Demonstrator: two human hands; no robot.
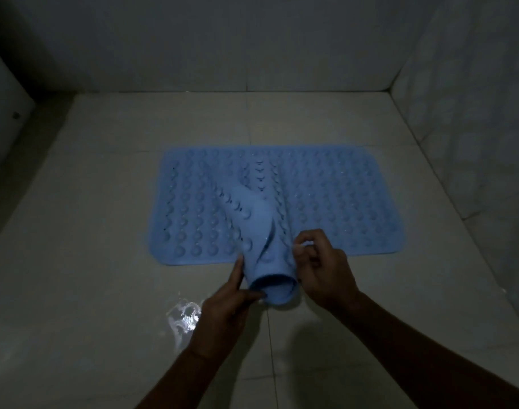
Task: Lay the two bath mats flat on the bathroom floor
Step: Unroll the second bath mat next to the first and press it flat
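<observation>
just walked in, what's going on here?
A person is laying blue bath mats in a dim tiled bathroom. The flat mat already lies on the floor. Both hands hold the rolled mat over its near edge: the left hand at the roll's open end, the right hand pinching its side. It is not yet unrolled.

Setting: bathroom, dim light. Floor [90, 231] of large pale tiles with visible grout lines; back wall [223, 39] also tiled, meeting the floor at a straight joint; right wall [473, 84] shows a small-square pattern. Wet patch [184, 317] glints on the floor. Blue mat [341, 202] with rows of suction cups lies flat on the tiles, non-slip bath type; a rolled mat [261, 231] of the same blue is above it. White fitting [4, 93] at left edge; kind unclear.
</observation>
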